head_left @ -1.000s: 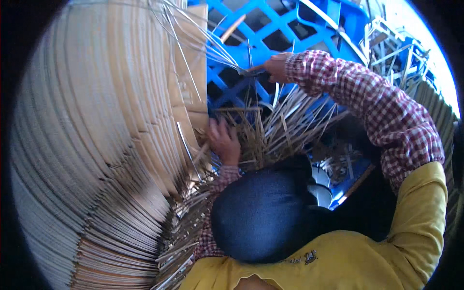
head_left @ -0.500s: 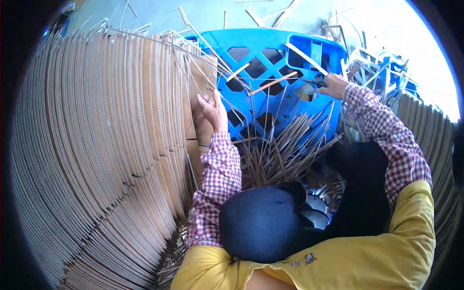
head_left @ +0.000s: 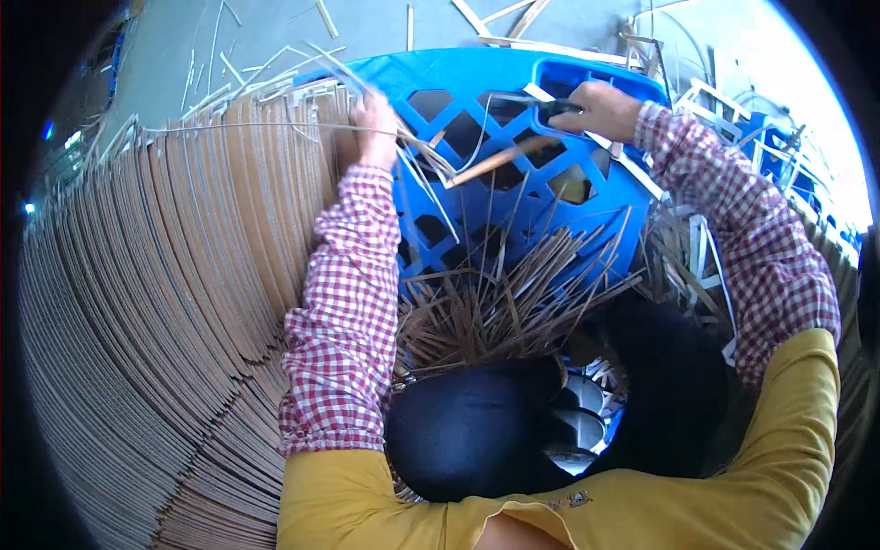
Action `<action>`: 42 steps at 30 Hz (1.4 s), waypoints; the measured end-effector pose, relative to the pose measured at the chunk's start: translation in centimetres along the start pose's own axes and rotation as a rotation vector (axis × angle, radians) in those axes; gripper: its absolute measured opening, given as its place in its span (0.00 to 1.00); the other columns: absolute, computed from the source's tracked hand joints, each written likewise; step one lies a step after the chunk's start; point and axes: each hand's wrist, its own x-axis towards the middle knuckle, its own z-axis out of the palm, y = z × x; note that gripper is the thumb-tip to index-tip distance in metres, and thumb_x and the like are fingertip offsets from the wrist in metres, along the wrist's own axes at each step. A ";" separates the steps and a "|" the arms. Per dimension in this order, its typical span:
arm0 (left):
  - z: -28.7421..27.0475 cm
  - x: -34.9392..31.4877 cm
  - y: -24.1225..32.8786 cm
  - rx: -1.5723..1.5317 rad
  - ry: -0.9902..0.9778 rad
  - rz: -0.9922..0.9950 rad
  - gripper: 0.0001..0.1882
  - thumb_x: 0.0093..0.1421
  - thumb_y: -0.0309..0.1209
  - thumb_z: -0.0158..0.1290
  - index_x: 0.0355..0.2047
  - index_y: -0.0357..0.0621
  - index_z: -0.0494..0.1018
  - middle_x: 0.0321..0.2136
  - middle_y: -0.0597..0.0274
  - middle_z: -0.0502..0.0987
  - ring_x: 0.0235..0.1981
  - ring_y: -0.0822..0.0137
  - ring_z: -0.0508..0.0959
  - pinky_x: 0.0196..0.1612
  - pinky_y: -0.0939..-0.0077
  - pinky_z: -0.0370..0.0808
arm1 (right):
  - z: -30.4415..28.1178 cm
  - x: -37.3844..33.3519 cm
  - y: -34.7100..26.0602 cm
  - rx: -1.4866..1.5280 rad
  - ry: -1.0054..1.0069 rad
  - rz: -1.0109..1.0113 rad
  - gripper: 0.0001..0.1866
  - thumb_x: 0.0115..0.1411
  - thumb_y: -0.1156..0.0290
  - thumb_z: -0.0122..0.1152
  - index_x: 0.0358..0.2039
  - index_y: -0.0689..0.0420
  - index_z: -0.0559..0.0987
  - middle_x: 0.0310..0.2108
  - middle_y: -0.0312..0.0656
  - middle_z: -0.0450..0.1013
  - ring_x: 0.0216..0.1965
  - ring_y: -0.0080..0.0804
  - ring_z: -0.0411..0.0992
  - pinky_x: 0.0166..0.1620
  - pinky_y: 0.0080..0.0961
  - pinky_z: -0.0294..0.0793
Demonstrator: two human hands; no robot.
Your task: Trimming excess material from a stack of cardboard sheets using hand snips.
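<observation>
Right hand (head_left: 600, 108) closed around a dark-handled tool (head_left: 555, 108), left hand (head_left: 374, 124) at thin strips (head_left: 426, 152) trailing to its right, its grip too blurred to tell, cardboard sheets (head_left: 229, 211) to its lower left, blue lattice crate (head_left: 440, 66) between both

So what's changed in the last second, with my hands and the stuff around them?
Your left hand has gone forward, from low beside the cardboard row to its far end, among thin strips; whether it grips one is unclear. Your right hand has moved forward and right along the blue crate, toward its far right corner, holding a dark-handled tool. The crate, cardboard and strip heap stay put.
</observation>
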 end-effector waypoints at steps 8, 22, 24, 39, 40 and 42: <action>9.5 -7.8 9.1 0.429 -0.943 0.807 0.20 0.51 0.26 0.45 0.46 0.39 0.62 0.40 0.52 0.68 0.40 0.62 0.70 0.40 0.75 0.68 | -5.1 -9.7 7.4 0.101 0.232 0.373 0.23 0.51 0.51 0.50 0.22 0.61 0.75 0.15 0.36 0.68 0.17 0.21 0.65 0.23 0.19 0.64; -15.8 -46.0 -19.5 1.396 -1.045 -0.522 0.21 0.58 0.44 0.30 0.47 0.50 0.60 0.44 0.52 0.66 0.46 0.50 0.64 0.47 0.49 0.57 | 3.1 -27.4 6.6 0.741 0.391 0.857 0.19 0.52 0.57 0.51 0.17 0.61 0.75 0.16 0.33 0.68 0.18 0.17 0.62 0.22 0.14 0.59; -7.9 -46.2 -13.6 0.973 -0.974 -0.965 0.20 0.57 0.41 0.31 0.47 0.50 0.60 0.40 0.52 0.69 0.41 0.53 0.69 0.44 0.55 0.63 | 2.6 -32.0 8.4 0.668 0.374 0.910 0.19 0.52 0.57 0.51 0.17 0.61 0.75 0.17 0.34 0.68 0.18 0.17 0.62 0.22 0.14 0.59; -8.9 -49.7 12.4 0.820 -0.160 -0.245 0.23 0.53 0.35 0.45 0.48 0.37 0.59 0.43 0.47 0.65 0.46 0.53 0.64 0.47 0.67 0.61 | 1.9 -35.2 0.8 0.926 0.208 0.746 0.17 0.50 0.64 0.53 0.10 0.60 0.69 0.08 0.36 0.63 0.08 0.21 0.59 0.11 0.20 0.56; -10.4 -50.7 14.6 0.828 -0.147 -0.341 0.24 0.53 0.35 0.46 0.48 0.37 0.58 0.44 0.47 0.65 0.46 0.52 0.64 0.48 0.67 0.61 | 0.1 -34.4 -1.6 0.887 0.187 0.721 0.18 0.50 0.64 0.52 0.08 0.59 0.68 0.08 0.36 0.63 0.08 0.21 0.59 0.12 0.20 0.55; -13.4 -52.5 17.5 0.844 0.013 -0.215 0.25 0.52 0.34 0.47 0.48 0.37 0.57 0.44 0.46 0.63 0.45 0.51 0.64 0.47 0.65 0.61 | -2.6 -33.8 -3.2 0.800 0.170 0.664 0.18 0.49 0.62 0.53 0.10 0.61 0.71 0.08 0.37 0.64 0.09 0.23 0.62 0.13 0.19 0.58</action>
